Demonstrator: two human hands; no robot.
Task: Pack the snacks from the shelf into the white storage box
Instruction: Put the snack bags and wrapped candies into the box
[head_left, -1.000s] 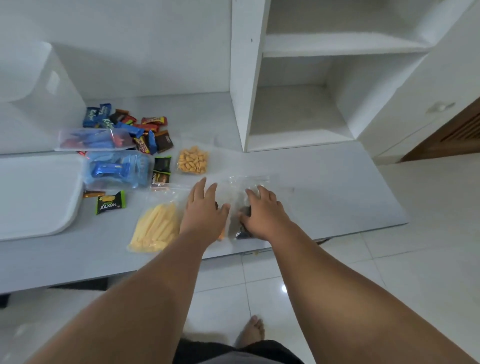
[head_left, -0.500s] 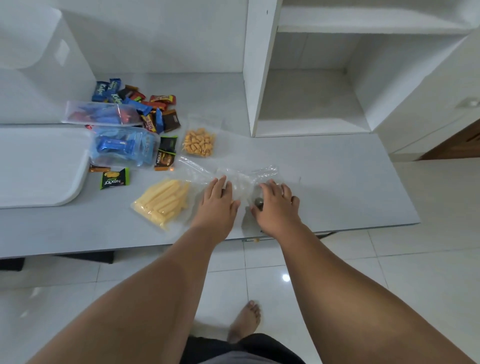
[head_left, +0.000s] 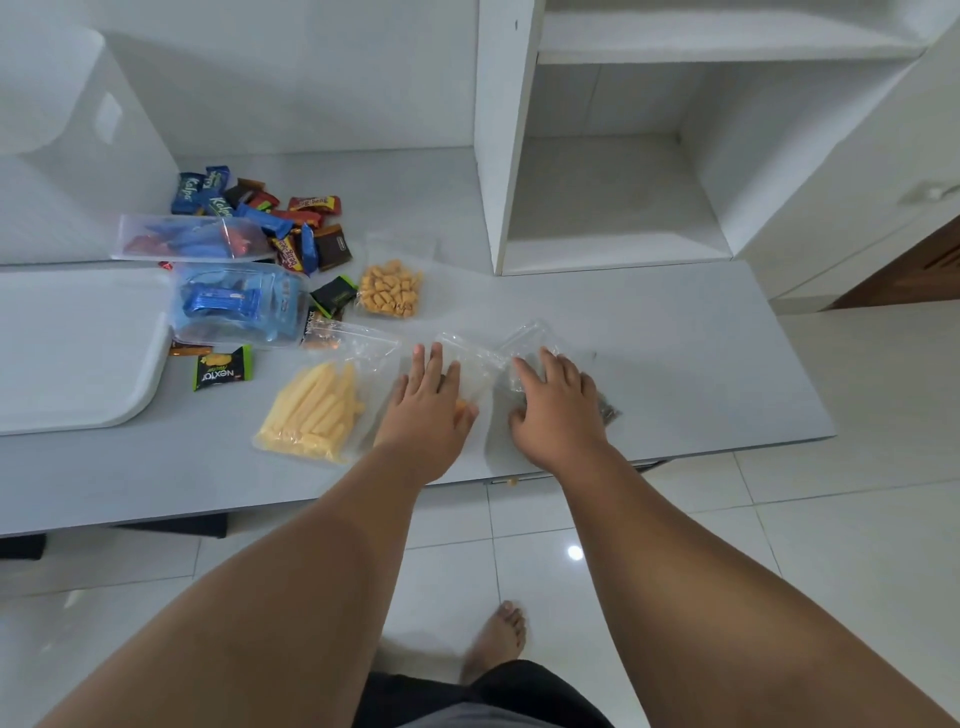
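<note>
My left hand (head_left: 426, 402) lies flat, fingers straight, on a clear bag (head_left: 470, 364) with a bit of orange snack showing under the palm. Just to its right, my right hand (head_left: 556, 410) rests with spread fingers on a second clear bag (head_left: 530, 340); that bag's dark contents (head_left: 608, 410) peek out at the wrist side. Both bags lie near the front edge of the white shelf top (head_left: 675, 374). The white storage box (head_left: 78, 156) stands at the far left, and its lid (head_left: 67, 353) lies flat in front of it.
Left of my hands lie a bag of yellow sticks (head_left: 311, 410), a bag of orange puffs (head_left: 389, 288), a blue wafer bag (head_left: 239, 306), a Nextar packet (head_left: 223, 366) and several loose chocolate bars (head_left: 260, 208). Open white cubbies (head_left: 613, 197) stand behind. My bare foot (head_left: 498, 639) is on the tiled floor.
Both hands have stayed on the two clear bags, sliding them slightly along the shelf top. The dark contents now show beside my right wrist.
</note>
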